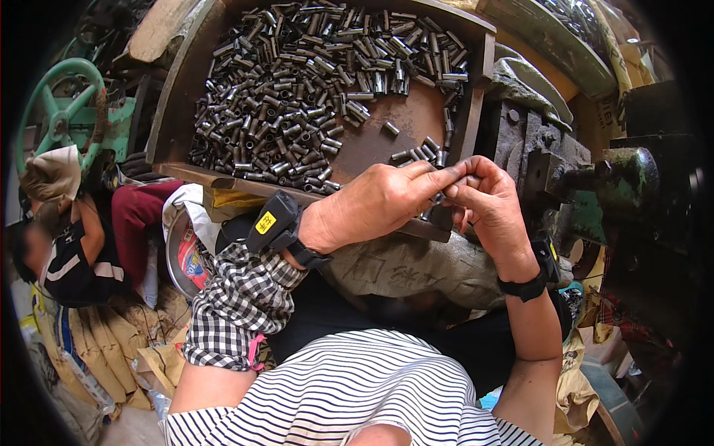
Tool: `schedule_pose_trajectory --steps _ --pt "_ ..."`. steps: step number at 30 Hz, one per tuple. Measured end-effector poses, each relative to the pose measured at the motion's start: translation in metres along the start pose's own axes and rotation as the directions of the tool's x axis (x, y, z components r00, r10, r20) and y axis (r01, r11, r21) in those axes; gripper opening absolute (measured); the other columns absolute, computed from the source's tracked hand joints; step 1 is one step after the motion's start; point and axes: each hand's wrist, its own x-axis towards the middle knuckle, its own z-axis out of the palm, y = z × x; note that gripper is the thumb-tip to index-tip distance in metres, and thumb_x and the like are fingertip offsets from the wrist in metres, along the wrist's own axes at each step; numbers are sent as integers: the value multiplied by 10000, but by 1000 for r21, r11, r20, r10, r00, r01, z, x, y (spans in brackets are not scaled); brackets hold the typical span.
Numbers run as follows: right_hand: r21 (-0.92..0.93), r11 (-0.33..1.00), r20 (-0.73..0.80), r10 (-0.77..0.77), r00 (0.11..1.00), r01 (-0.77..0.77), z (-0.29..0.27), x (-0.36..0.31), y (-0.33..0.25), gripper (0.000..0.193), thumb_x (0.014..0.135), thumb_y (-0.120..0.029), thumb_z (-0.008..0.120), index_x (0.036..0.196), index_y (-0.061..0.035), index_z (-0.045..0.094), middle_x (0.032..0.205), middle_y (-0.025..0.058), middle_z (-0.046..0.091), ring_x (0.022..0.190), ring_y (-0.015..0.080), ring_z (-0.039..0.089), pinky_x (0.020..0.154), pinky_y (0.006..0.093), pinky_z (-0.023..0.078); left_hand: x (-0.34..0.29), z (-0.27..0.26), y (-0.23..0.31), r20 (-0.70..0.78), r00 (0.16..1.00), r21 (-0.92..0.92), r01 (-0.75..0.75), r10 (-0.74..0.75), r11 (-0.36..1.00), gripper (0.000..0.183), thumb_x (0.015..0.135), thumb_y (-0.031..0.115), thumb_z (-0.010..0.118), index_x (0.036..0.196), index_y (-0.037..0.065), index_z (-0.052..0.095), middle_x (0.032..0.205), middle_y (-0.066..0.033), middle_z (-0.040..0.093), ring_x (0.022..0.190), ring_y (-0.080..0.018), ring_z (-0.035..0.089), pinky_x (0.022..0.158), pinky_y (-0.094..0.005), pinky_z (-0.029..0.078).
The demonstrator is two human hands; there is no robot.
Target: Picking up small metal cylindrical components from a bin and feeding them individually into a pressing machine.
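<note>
My left hand (383, 195) reaches across the near right corner of a shallow wooden tray (401, 110). Its fingers are drawn together and meet the fingertips of my right hand (487, 199), which is curled in a pinch. Whatever lies between the fingertips is too hidden to name. A bit of shiny metal shows just below the left fingers. Many short, dark metal tubes (279, 123) are heaped in the tray, mostly at its left and far sides. A few tubes (422, 151) lie just beyond my hands, and a single tube (390, 128) rests apart on the bare bottom.
An oily black machine with a rounded green part (628, 178) stands close to my right hand. A green handwheel (59, 119) is at the far left. Another person (82, 245) sits at left near a round metal basin (186, 253). Grey sacking (416, 267) hangs below the tray.
</note>
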Motion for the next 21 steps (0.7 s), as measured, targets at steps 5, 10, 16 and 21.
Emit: schedule_pose_trajectory --steps 5,10,16,21 --pt "-188 981 -14 -61 998 57 12 15 -18 148 800 -23 637 929 2 570 760 67 642 543 135 622 447 207 461 -3 -6 -2 52 969 -116 247 -243 962 426 822 28 599 1232 -9 491 912 -158 612 751 -265 646 577 -299 533" --pt "-817 -576 451 -608 653 28 13 74 -25 58 738 -106 577 773 -76 613 815 71 628 806 218 593 715 346 421 -7 -28 -28 253 719 -938 345 -648 16 255 871 70 576 1109 -12 536 875 -75 619 702 -153 659 521 -202 547" --pt "-582 -812 439 -287 851 27 25 109 -12 91 745 -126 575 762 -81 652 740 55 628 777 220 591 798 360 374 -13 -21 -28 -1 885 -380 431 -466 818 174 789 17 579 963 31 583 817 -117 617 666 -208 638 547 -264 503" --pt "-645 -763 442 -341 830 30 23 102 -9 80 739 -109 576 775 -71 636 754 71 618 783 214 616 787 375 397 -15 -7 -29 94 960 342 216 -262 914 165 694 40 647 842 42 575 794 -158 545 746 -344 602 614 -412 495"
